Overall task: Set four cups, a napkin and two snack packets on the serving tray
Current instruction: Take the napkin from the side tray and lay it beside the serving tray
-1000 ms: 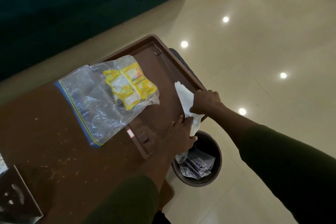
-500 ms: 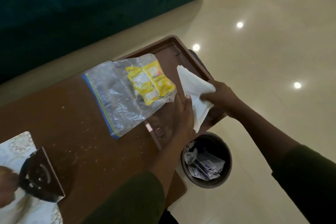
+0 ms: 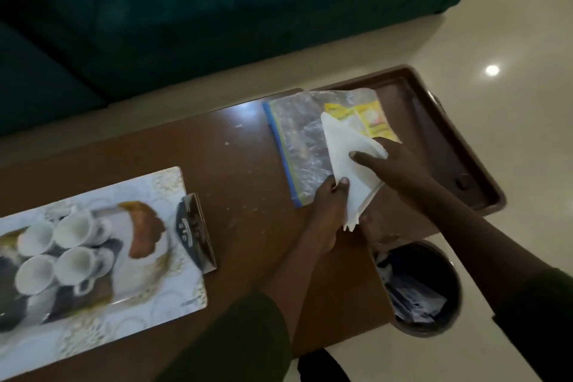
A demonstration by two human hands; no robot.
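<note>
1. Head view: we have both hands on the white napkin (image 3: 347, 161), folded to a triangle and held just above the brown table (image 3: 242, 164) at about 2 o'clock in the frame.
2. Our left hand (image 3: 328, 205) pinches its lower edge; our right hand (image 3: 393, 164) presses flat on top, fingers spread, not clenched.
3. Under the napkin lies a clear zip bag (image 3: 297, 139) holding the yellow snack packets (image 3: 372, 121), half on a brown tray (image 3: 440, 139) at 2 o'clock.
4. Over at 8 o'clock, the patterned serving tray (image 3: 155, 295) carries all four white cups (image 3: 55, 251), clustered together.
5. We judge the cups done; the napkin and both packets are not yet on that tray, so roughly half remains.
6. A bin (image 3: 418, 288) sits on the floor at 5 o'clock.
</note>
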